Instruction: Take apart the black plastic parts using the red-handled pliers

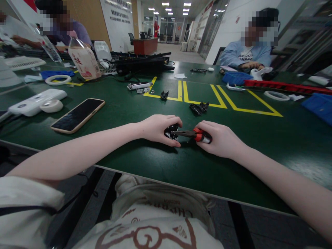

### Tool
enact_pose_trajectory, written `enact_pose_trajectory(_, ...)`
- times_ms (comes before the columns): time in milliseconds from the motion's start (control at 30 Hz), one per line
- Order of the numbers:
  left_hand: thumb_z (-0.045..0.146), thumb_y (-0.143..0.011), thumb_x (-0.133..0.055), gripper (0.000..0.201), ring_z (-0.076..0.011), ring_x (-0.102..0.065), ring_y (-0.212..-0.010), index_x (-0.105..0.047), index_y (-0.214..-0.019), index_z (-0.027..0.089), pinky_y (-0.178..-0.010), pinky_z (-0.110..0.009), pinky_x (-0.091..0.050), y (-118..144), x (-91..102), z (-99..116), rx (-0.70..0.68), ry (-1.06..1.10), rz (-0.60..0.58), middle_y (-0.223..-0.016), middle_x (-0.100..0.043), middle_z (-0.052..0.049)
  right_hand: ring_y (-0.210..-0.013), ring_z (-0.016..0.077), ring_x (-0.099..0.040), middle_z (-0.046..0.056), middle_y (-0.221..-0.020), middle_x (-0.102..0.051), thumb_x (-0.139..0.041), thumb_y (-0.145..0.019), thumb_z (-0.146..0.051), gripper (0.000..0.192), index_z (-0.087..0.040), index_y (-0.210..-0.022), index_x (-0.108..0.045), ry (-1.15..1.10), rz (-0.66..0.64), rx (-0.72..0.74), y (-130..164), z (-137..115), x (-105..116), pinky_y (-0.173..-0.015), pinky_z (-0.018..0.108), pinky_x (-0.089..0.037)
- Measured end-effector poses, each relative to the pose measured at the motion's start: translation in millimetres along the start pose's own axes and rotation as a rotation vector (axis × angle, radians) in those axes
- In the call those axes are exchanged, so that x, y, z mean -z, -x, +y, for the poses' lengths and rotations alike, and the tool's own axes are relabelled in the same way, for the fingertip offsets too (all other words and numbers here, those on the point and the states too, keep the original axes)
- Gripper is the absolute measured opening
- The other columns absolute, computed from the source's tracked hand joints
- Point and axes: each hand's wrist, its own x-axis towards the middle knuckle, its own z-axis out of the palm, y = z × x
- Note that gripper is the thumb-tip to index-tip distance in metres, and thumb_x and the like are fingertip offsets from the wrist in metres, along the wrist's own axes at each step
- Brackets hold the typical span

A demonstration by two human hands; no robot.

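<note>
Right hand clenched around red-and-black handles of pliers; grip firm, fingers wrapped over the handles. Left hand closed on a small black part, thumb and fingers pinching it against the table. Plier nose meets the black part; contact point partly hidden by the left fingers.

Long axis of pliers roughly horizontal across the view, handles to the right, nose pointing left toward the left hand. Tool lies low, just above or on the table surface; cannot tell which. Both hands near the front edge of the table, at centre.

Beyond the hands: loose heap of black parts just inside the yellow floor-tape lines; a single smaller black piece further left on the same line. Phone lying flat, screen up, well left of the left hand. White device with a tape roll touching it, further left.

Containers: blue bin at the far right in front of a seated person in a light blue top; contents not visible. Second blue bin at the right edge, contents not visible. Long red tray between them; contents unclear. Clear bottle with pink label upright at far left, near another seated person.
</note>
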Motion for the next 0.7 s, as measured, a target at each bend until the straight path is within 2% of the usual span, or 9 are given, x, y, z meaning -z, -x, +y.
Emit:
enact_pose_trajectory(333,0.074,-0.078,-0.064,0.068,-0.023,-0.063,-0.088,-0.059,-0.117,0.019,-0.077,-0.033,-0.044,-0.5,0.4,-1.0,-0.082,-0.178,-0.027,-0.117,-0.061,-0.01,-0.08,0.0238,-0.064,0.008,-0.094,-0.069,-0.061,-0.081,-0.031,0.02,-0.021,-0.098,-0.06,0.018,0.103,0.097,-0.3,5.2,-2.1,-0.067,0.035,-0.048)
enact_pose_trajectory(433,0.074,-0.079,-0.064,0.068,-0.0245,-0.063,-0.095,-0.059,-0.116,0.018,-0.081,-0.033,-0.042,-0.5,1.1,-0.5,-0.11,-0.194,-0.02,-0.116,-0.062,-0.01,-0.08,0.0235,-0.063,0.008,-0.094,-0.069,-0.061,-0.082,-0.032,0.019,-0.021,-0.098,-0.06,0.015,0.098,0.096,-0.1,5.3,-1.7,-0.067,0.035,-0.048)
enact_pose_trajectory(533,0.077,-0.076,-0.065,0.07,-0.0263,-0.061,-0.102,-0.061,-0.114,0.018,-0.083,-0.033,-0.04,-0.6,1.5,-0.4,-0.116,-0.229,-0.004,-0.115,-0.063,-0.009,-0.081,0.0233,-0.064,0.008,-0.095,-0.069,-0.064,-0.084,-0.039,0.025,-0.021,-0.1,-0.061,-0.009,0.097,0.094,0.2,5.4,-1.7,-0.068,0.035,-0.049)
enact_pose_trajectory(700,0.088,-0.067,-0.063,0.081,-0.0262,-0.062,-0.096,-0.062,-0.111,0.02,-0.079,-0.033,-0.037,-0.9,2.6,-1.5,-0.062,-0.305,0.002,-0.112,-0.064,-0.008,-0.083,0.0242,-0.064,0.009,-0.096,-0.069,-0.068,-0.084,-0.055,0.04,-0.02,-0.103,-0.063,-0.042,0.081,0.078,0.6,5.9,-2.8,-0.07,0.036,-0.05)
